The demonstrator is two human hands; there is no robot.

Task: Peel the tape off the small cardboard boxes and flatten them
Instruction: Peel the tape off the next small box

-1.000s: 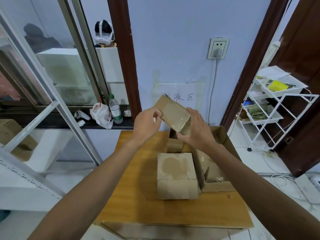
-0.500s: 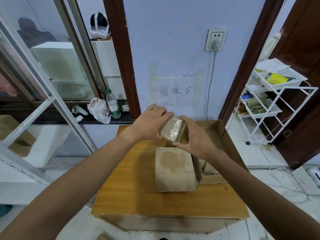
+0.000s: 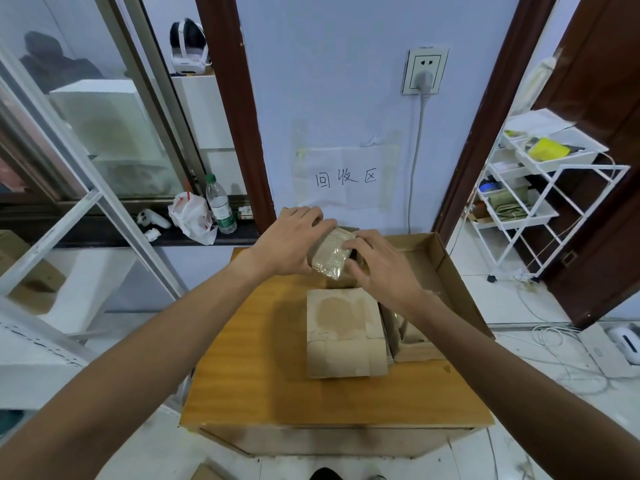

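A small brown cardboard box [image 3: 330,252] with shiny tape on its face is held between both hands at the far edge of the wooden table [image 3: 263,362]. My left hand [image 3: 289,242] grips its left side and top, and my right hand [image 3: 381,268] presses on its right side. A second small taped box [image 3: 343,332] lies on the table nearer to me, untouched. Right of it stands a large open cardboard box [image 3: 446,271] with more cardboard pieces [image 3: 412,336] inside.
A white wire shelf cart [image 3: 540,188] stands at the right by a dark door. On the left sill are a water bottle [image 3: 220,204] and a plastic bag [image 3: 190,214]. White cables [image 3: 554,341] lie on the floor at the right. A paper sign [image 3: 346,176] is taped on the wall.
Both hands have brought the held box down from chest height to just above the table's far edge, and it is now pressed between them. The view has tilted down slightly.
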